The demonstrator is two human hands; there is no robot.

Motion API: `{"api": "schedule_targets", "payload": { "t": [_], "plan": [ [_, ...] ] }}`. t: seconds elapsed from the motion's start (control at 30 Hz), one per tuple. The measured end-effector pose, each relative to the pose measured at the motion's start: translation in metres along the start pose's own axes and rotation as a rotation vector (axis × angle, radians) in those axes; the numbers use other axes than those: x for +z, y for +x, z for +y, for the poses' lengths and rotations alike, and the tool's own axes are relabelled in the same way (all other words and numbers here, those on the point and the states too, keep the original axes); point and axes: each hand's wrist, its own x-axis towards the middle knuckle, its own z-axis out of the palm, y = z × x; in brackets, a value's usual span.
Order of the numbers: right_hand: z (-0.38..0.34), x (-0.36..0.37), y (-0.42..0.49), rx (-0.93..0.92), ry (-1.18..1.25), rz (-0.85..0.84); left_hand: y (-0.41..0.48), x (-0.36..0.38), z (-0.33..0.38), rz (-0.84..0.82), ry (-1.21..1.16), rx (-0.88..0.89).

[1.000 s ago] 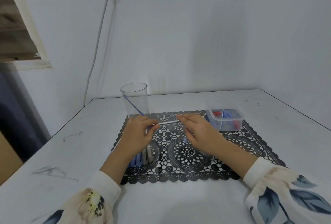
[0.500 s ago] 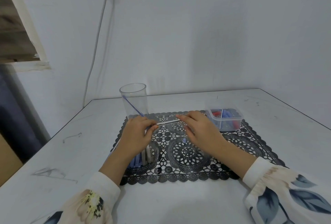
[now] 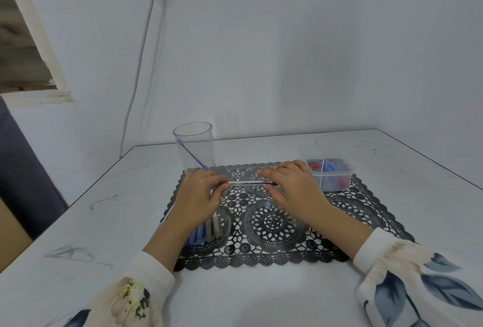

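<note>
In the head view, the left hand [image 3: 198, 196] and the right hand [image 3: 292, 190] are meeting over the far half of the black lace mat [image 3: 366, 224], which is lying in the middle of the tabletop [image 3: 261, 295]. Each hand is pinching one end of a slim clear pen [image 3: 247, 183] between thumb and fingertips, so the pen is hanging level just above the mat, between the two hands.

It looks as though the person is fitting or twisting the pen's two ends together. To do that well, the left hand should be holding its end steady while the right is turning or pushing straight along the barrel, never bending it.

A clear cup [image 3: 194, 149] is standing at the mat's far left corner with a blue refill [image 3: 193, 158] leaning inside. A small divided box [image 3: 329, 179] of red and blue parts is sitting at the far right corner. More pens [image 3: 209, 230] are lying under the left wrist, and a blue cap [image 3: 268, 205] is resting near the mat's centre.

No brand, label or writing is showing clearly enough to read.
</note>
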Motion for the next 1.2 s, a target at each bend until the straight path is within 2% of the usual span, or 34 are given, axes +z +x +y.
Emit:
{"api": "schedule_targets", "payload": {
  "t": [0.4,0.9,1.07,1.2],
  "plan": [
    [0.015,0.002,0.003,0.008,0.036,-0.024,0.0,0.0,-0.002,-0.003,-0.007,-0.012],
    [0.05,-0.009,0.005,0.101,-0.362,0.036,0.0,0.0,-0.003,0.004,-0.007,-0.006],
    [0.058,-0.001,0.005,0.042,-0.308,0.044,0.001,-0.001,-0.001,0.002,-0.008,-0.018],
    [0.055,0.003,0.004,-0.122,-0.215,-0.007,0.0,-0.001,-0.001,-0.002,-0.013,-0.022]
  ]
}}
